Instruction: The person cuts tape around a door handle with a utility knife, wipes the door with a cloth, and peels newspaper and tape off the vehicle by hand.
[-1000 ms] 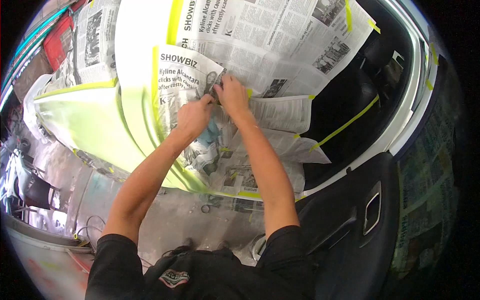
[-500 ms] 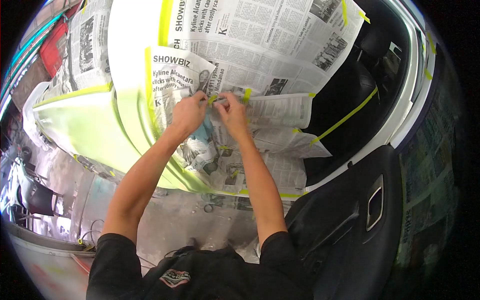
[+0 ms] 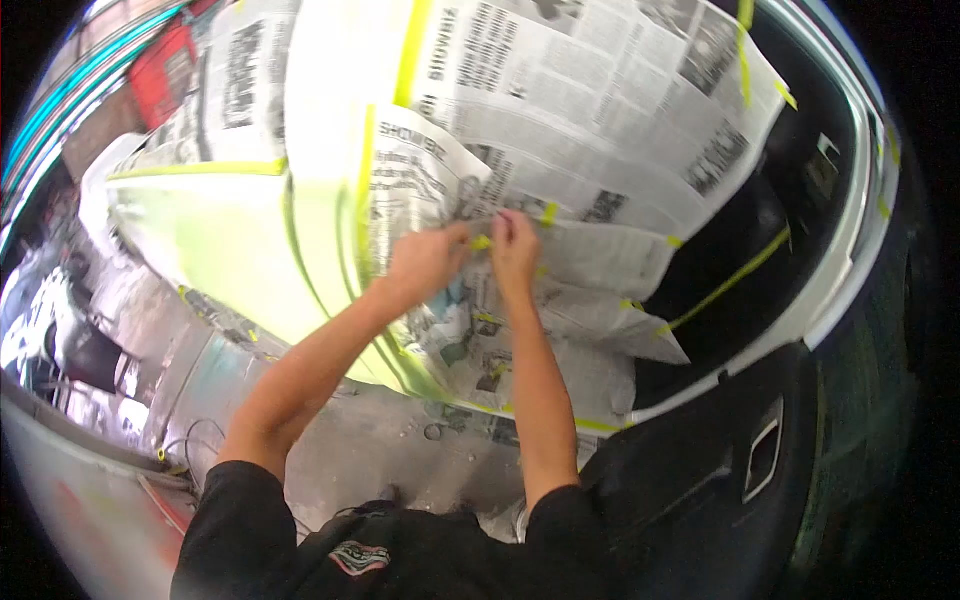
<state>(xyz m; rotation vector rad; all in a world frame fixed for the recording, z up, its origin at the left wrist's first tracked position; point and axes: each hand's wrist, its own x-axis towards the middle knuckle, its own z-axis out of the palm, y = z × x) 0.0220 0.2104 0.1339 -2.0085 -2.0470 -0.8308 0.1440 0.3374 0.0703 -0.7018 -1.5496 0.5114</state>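
Note:
Newspaper sheets (image 3: 590, 165) cover the opening of a car body, stuck down with strips of yellow-green masking tape (image 3: 411, 55). My left hand (image 3: 428, 262) is closed on the newspaper, its fingers pinched at the edge of a smaller sheet (image 3: 405, 165). Just to the right, my right hand (image 3: 515, 255) also pinches the newspaper with thumb and fingers. A short piece of masking tape (image 3: 481, 243) shows between the two hands. Motion blur hides what exactly lies under the fingertips. Crumpled paper (image 3: 455, 335) hangs below my hands.
Left of the paper is a pale green and white body panel (image 3: 230, 230). An open black door (image 3: 700, 470) stands at the right, beside the dark car interior (image 3: 720, 240). A concrete floor (image 3: 385, 450) lies below, with a black chair (image 3: 85, 350) at the far left.
The view has shifted, so the car and paper appear farther right and lower. Both hands stay at the same place on the newspaper, with the right fingers now raised a little.

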